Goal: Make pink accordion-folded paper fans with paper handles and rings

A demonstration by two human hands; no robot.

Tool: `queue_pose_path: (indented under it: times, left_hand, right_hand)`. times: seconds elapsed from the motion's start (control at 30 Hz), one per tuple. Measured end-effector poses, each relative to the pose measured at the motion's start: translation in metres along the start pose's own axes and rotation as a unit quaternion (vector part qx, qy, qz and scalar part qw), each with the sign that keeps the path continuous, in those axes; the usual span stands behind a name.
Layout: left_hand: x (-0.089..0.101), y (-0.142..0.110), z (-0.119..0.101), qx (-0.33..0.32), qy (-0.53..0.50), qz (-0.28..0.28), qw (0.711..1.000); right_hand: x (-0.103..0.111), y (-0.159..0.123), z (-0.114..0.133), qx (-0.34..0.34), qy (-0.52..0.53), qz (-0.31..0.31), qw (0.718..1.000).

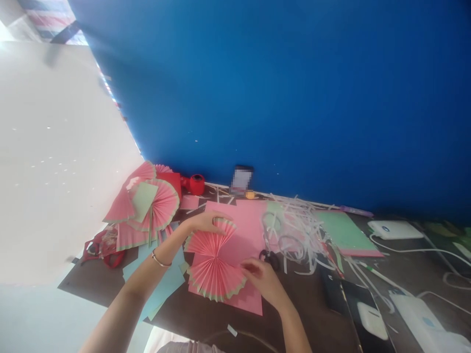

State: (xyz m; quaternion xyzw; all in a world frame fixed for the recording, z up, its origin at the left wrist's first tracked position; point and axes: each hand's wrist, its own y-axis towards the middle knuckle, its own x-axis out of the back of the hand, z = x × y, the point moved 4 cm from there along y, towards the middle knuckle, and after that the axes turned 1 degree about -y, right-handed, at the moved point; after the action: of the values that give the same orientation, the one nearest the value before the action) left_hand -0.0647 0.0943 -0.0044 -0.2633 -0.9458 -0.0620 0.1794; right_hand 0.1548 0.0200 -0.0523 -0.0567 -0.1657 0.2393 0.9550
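Note:
A pleated pink paper fan with a pale green edge lies spread nearly into a full circle, with a gap on its right side. My left hand curls over the fan's upper end, thumb and fingers on the folds. At the lower end of the gap, my right hand pinches the other edge of the pleats; its fingertips are partly hidden. Under the fan are pink paper sheets. Black-handled scissors lie just beyond my right hand.
Finished-looking pleated fans are piled at the left, near light blue paper and a red roll-shaped object. White paper strips heap behind the scissors. A green sheet, white devices and cables occupy the right. A blue wall rises behind.

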Motion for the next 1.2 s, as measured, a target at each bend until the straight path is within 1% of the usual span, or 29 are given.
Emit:
queue_pose_path:
  times: [0.13,0.23,0.37,0.53,0.6,0.7,0.8,0.93,0.97,1.0,1.03,1.07,1.1,1.13,1.17,1.2]
  left_hand:
    - [-0.008,0.005,0.001,0.000,0.046,0.061,0.997]
    - [-0.014,0.010,0.002,-0.003,0.065,0.108,0.992]
    - [-0.020,0.019,0.007,0.004,0.085,0.169,0.982]
    - [-0.025,0.028,0.012,-0.011,0.098,0.201,0.975]
    - [-0.026,0.031,0.015,-0.015,0.100,0.205,0.973]
    - [-0.027,0.035,0.021,-0.006,0.113,0.212,0.971]
    - [-0.029,0.041,0.027,0.009,0.129,0.219,0.967]
    - [-0.035,0.048,0.025,0.000,0.140,0.242,0.960]
    - [-0.036,0.048,0.023,-0.003,0.151,0.237,0.960]
    - [-0.035,0.048,0.019,-0.008,0.169,0.215,0.962]
    - [-0.032,0.046,0.014,-0.017,0.195,0.175,0.965]
    - [-0.028,0.042,0.009,-0.028,0.223,0.120,0.967]
    - [-0.022,0.036,0.002,-0.041,0.255,0.045,0.965]
    - [-0.017,0.027,-0.004,-0.053,0.280,-0.028,0.958]
    - [-0.014,0.016,-0.009,-0.057,0.299,-0.088,0.949]
    - [-0.013,0.003,-0.011,-0.046,0.312,-0.144,0.938]
  right_hand:
    - [0.001,0.002,0.006,0.068,-0.100,-0.037,0.992]
    - [-0.002,0.005,0.005,0.125,-0.188,-0.059,0.972]
    - [-0.005,0.008,0.000,0.209,-0.298,-0.078,0.928]
    - [-0.006,0.011,0.001,0.315,-0.371,-0.122,0.865]
    - [-0.007,0.014,0.002,0.334,-0.392,-0.123,0.849]
    - [-0.008,0.019,0.002,0.347,-0.415,-0.117,0.833]
    - [-0.011,0.023,0.002,0.348,-0.432,-0.101,0.826]
    - [-0.014,0.029,0.001,0.335,-0.450,-0.100,0.822]
    - [-0.015,0.030,0.000,0.330,-0.454,-0.103,0.822]
    - [-0.015,0.031,-0.001,0.322,-0.458,-0.106,0.822]
    - [-0.015,0.032,-0.004,0.307,-0.464,-0.109,0.824]
    - [-0.014,0.034,-0.007,0.287,-0.471,-0.111,0.826]
    - [-0.013,0.035,-0.010,0.267,-0.478,-0.113,0.829]
    - [-0.012,0.036,-0.014,0.247,-0.483,-0.116,0.832]
    - [-0.010,0.037,-0.017,0.230,-0.486,-0.122,0.834]
    - [-0.009,0.037,-0.020,0.216,-0.486,-0.131,0.836]
